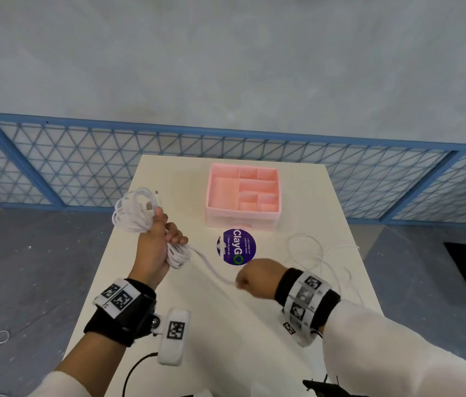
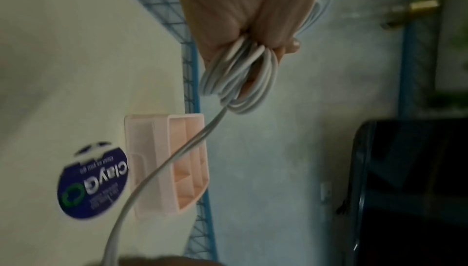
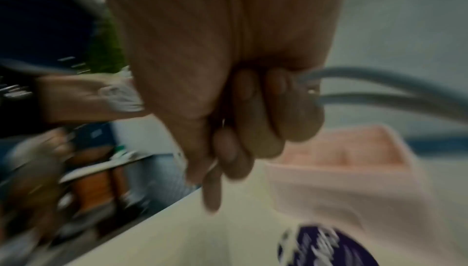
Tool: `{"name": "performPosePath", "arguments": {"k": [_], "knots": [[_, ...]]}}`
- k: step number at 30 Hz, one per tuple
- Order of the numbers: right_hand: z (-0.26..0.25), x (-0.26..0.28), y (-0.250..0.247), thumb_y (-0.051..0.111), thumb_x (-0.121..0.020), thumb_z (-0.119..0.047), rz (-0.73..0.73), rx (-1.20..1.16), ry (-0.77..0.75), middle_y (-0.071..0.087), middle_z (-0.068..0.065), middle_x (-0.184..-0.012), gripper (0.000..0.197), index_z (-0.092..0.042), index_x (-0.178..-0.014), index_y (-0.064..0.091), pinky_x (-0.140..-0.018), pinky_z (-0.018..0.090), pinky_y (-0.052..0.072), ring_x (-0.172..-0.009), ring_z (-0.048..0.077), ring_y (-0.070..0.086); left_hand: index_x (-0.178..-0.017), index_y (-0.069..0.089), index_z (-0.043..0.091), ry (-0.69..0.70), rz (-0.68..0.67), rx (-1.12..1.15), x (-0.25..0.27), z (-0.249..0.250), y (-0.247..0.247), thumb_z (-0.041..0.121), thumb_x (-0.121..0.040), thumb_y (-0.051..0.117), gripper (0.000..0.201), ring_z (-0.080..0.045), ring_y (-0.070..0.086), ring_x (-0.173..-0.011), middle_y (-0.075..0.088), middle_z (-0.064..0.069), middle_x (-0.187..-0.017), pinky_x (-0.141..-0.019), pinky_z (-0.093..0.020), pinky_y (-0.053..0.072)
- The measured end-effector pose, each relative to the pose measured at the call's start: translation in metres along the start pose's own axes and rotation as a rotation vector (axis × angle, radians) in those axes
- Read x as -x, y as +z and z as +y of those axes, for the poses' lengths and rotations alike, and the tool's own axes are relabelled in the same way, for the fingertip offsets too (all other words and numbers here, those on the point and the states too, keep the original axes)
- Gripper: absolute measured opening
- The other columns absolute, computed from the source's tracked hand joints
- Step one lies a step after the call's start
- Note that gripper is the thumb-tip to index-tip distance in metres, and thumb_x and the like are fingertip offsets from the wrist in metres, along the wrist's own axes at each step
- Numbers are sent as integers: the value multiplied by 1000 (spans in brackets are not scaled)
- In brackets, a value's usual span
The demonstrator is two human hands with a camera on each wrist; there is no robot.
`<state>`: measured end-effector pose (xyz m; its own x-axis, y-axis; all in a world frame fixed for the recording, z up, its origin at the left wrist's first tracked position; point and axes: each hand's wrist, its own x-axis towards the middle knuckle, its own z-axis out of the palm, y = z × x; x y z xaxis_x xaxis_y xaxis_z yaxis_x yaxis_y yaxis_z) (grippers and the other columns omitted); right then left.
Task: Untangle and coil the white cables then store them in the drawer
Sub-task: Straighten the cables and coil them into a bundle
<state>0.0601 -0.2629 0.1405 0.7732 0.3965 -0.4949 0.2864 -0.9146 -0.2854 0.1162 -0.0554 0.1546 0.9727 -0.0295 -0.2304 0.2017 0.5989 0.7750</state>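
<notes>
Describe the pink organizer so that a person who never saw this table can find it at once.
On the white table, look at the far end, just beyond the round purple sticker. There stands the pink organizer, a square box with open compartments on top. It is the only pink thing; the cables around it are white.

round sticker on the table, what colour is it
Dark purple round sticker with white lettering and a green ring; clearest in the head view.

1. The right hand [image 1: 252,277] is seen from behind in the head view; its fingers are hidden.
2. The right wrist view is smeared by blur.
3. The white cable [image 1: 323,253] is lost behind the right forearm.
</notes>
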Motion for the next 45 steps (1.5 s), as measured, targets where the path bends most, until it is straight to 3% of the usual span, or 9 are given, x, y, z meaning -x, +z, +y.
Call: {"name": "performPosePath", "arguments": {"k": [6,11,16,22,25,29,35,41,45], "knots": [[-64,17,-48,49,-93,-30,66,-64,-350,65,15,-96,30,-4,-97,65,-71,33,40,-86,29,59,-54,45,15,59,-94,-633,15,-19,9,33,-92,49,42,-7,41,-39,44,6,-38,-46,-21,36],[-53,10,-66,45,-91,-44,283,-14,-126,52,-3,-61,41,-12,-73,64,-53,29,32,-63,18,48,-62,45,18,-204,-212,-361,32,-30,15,59,-74,63,47,-15,42,-44,38,-1,-51,-48,-25,39],[-33,2,-62,53,-78,-53,383,41,-29,35,3,-48,52,-12,-49,39,-47,29,21,-52,21,36,-62,42,15,-282,-298,-412,41,-30,15,36,-65,76,40,-13,33,-36,31,1,-40,-44,-24,38],[24,5,-63,61,-85,-36,229,-513,-27,54,3,-68,28,-13,-69,61,-61,24,36,-61,12,43,-67,41,15,-279,-216,-294,30,-6,-6,25,-78,66,29,-9,31,-32,29,5,-36,-43,-22,42],[43,7,-60,56,-90,-29,275,-539,21,65,6,-82,25,-8,-93,68,-62,12,39,-70,10,51,-67,43,17,-286,-196,-297,22,3,-26,28,-73,75,34,-9,33,-34,30,5,-37,-45,-23,44],[47,-3,-54,53,-92,-29,320,-498,146,53,-8,-67,24,-8,-88,65,-58,21,40,-58,8,49,-73,44,14,-284,-159,-326,21,0,-26,20,-83,61,20,-8,33,-32,30,6,-35,-44,-22,44],[8,-16,-45,45,-94,-30,747,-554,262,68,12,-79,33,-5,-85,64,-66,29,40,-73,27,58,-107,61,4,-316,-91,-400,29,-16,-11,25,-85,60,31,-10,35,-36,30,3,-38,-47,-23,45],[-55,-17,-18,34,-92,-4,562,-481,29,54,16,-114,44,-8,-136,37,-77,27,41,-94,25,54,-96,64,0,-329,-63,-324,29,-25,14,39,-78,61,43,-10,37,-38,31,2,-40,-50,-24,45],[-58,-15,-7,39,-90,-4,512,-384,-79,48,18,-106,27,-6,-115,51,-65,36,43,-74,33,54,-48,57,15,-308,-55,-365,28,-30,21,38,-79,63,40,-14,41,-39,37,-3,-39,-44,-21,44]]}}
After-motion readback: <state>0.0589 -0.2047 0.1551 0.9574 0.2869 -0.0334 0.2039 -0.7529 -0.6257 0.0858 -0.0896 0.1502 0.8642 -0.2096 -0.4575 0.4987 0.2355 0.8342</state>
